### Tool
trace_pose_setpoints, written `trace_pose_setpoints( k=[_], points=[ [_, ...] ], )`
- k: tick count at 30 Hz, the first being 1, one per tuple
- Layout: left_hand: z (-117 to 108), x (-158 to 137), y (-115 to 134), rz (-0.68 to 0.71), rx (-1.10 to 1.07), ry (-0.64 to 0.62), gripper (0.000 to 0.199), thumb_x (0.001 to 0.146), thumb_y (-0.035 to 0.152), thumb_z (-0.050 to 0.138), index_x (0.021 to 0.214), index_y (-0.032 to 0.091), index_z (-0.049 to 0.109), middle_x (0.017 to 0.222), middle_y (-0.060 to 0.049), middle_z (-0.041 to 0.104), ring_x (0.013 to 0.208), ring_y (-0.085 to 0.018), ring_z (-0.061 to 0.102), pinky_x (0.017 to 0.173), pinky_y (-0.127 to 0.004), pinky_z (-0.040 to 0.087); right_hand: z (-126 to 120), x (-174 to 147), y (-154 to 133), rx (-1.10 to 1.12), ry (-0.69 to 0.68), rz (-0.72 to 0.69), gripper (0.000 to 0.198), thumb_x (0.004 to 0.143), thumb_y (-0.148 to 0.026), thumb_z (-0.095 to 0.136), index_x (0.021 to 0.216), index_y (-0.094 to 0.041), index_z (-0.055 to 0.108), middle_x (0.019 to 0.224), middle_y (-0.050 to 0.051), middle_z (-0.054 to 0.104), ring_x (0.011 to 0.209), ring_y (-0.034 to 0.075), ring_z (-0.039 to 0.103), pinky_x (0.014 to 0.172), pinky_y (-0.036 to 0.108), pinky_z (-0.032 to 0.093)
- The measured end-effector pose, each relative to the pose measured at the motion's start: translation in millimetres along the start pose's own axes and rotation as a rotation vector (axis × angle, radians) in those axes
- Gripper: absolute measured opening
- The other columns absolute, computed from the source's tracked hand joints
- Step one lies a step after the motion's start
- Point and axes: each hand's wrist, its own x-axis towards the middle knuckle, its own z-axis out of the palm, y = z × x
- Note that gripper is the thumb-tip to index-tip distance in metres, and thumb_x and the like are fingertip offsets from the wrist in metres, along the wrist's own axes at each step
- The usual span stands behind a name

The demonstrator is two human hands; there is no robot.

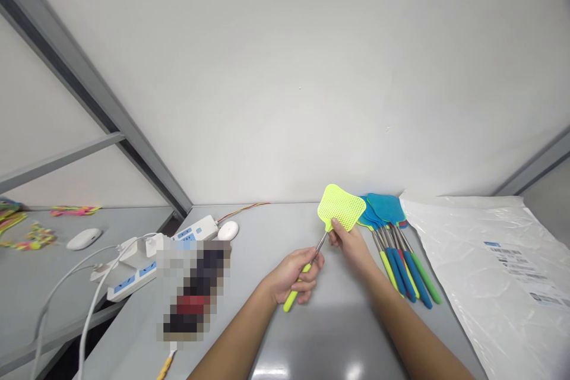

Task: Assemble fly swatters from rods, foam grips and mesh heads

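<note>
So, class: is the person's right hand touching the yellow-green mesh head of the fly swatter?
Touching. The head view shows the right hand pinching the lower edge of the yellow-green mesh swatter head, with no gap showing.

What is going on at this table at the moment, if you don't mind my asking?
A person holds a yellow fly swatter over a grey table. The left hand grips its handle, and the right hand pinches the base of the mesh head, with the metal rod between them. Just to the right lies a pile of swatters with blue, green and red handles, and beyond it a plastic bag. Power strips sit to the left.
</note>
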Motion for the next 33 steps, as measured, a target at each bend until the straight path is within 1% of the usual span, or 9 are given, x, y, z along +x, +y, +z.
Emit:
trace_pose_setpoints(
  k=[7,12,17,19,21,23,25,29,33],
  points=[
    [-1.7,-2.1,-4.3,-0.003,-0.148,-0.105,0.032,0.096,0.046,0.037,0.091,0.019,0.055,0.047,0.011,0.027,0.029,-0.004,0.012,0.029,-0.021,0.042,7.4,-5.2,-9.3,0.188,-0.05,0.042,0.037,0.08,-0.055,0.062,0.071,-0.021,0.05,0.057,-0.005,0.041,0.056,0.011,0.04,0.061,0.027,0.04],
    [9.1,2.3,-5.8,0.077,-0.068,-0.017,0.03,0.095,0.046,0.04,0.09,0.02,0.053,0.048,0.011,0.028,0.029,-0.004,0.016,0.031,-0.02,0.04,10.3,-7.5,-10.4,0.225,-0.078,0.088,0.037,0.079,-0.055,0.063,0.078,-0.019,0.057,0.055,-0.005,0.042,0.055,0.011,0.042,0.06,0.026,0.041],
    [25.8,3.4,0.0,0.315,0.032,0.145,0.035,0.093,0.049,0.043,0.081,0.017,0.054,0.057,0.002,0.046,0.05,-0.011,0.045,0.053,-0.025,0.046,25.3,-22.0,0.0,0.176,-0.241,0.19,0.049,0.084,-0.061,0.053,0.112,-0.021,0.055,0.053,-0.006,0.049,0.044,0.013,0.049,0.047,0.026,0.041],
    [32.1,1.5,4.5,0.447,0.089,0.228,0.037,0.093,0.047,0.046,0.078,0.015,0.056,0.072,-0.004,0.054,0.067,-0.013,0.051,0.064,-0.025,0.044,29.4,-25.9,2.7,0.142,-0.243,0.157,0.053,0.086,-0.066,0.045,0.116,-0.023,0.052,0.065,-0.003,0.057,0.049,0.014,0.054,0.051,0.029,0.046],
    [37.0,-0.4,9.1,0.593,0.127,0.317,0.037,0.092,0.047,0.046,0.079,0.015,0.058,0.087,-0.006,0.057,0.081,-0.015,0.053,0.074,-0.026,0.043,30.8,-28.1,2.3,0.072,-0.21,0.07,0.053,0.086,-0.067,0.043,0.113,-0.023,0.053,0.091,0.004,0.063,0.074,0.018,0.062,0.067,0.032,0.05],
    [39.9,-1.7,12.9,0.695,0.127,0.395,0.035,0.092,0.048,0.046,0.084,0.017,0.059,0.1,-0.006,0.057,0.091,-0.017,0.052,0.08,-0.027,0.042,31.3,-29.9,-0.4,-0.024,-0.234,-0.007,0.05,0.086,-0.064,0.047,0.114,-0.024,0.052,0.115,0.008,0.058,0.098,0.021,0.06,0.08,0.034,0.049],
    [40.3,-2.5,15.7,0.72,0.11,0.452,0.033,0.093,0.049,0.044,0.093,0.02,0.059,0.108,-0.006,0.056,0.092,-0.018,0.052,0.079,-0.028,0.042,32.6,-32.6,-3.5,-0.103,-0.29,-0.044,0.046,0.086,-0.058,0.053,0.119,-0.026,0.049,0.125,0.008,0.052,0.103,0.021,0.058,0.082,0.034,0.047],
    [35.1,-5.9,20.6,0.741,0.217,0.597,0.033,0.094,0.048,0.042,0.101,0.022,0.062,0.11,-0.006,0.058,0.093,-0.017,0.051,0.081,-0.027,0.041,37.3,-39.2,-4.6,-0.215,-0.292,0.006,0.03,0.089,-0.049,0.052,0.105,-0.025,0.05,0.098,0.002,0.058,0.07,0.014,0.057,0.063,0.028,0.044],
    [25.4,-11.3,28.6,0.77,0.264,0.604,0.039,0.094,0.047,0.041,0.107,0.018,0.063,0.109,-0.01,0.063,0.098,-0.019,0.052,0.087,-0.031,0.04,40.8,-44.3,0.9,-0.414,-0.288,0.019,0.028,0.094,-0.049,0.041,0.082,-0.023,0.047,0.06,-0.006,0.043,0.054,0.013,0.04,0.051,0.025,0.03]
  ],
)
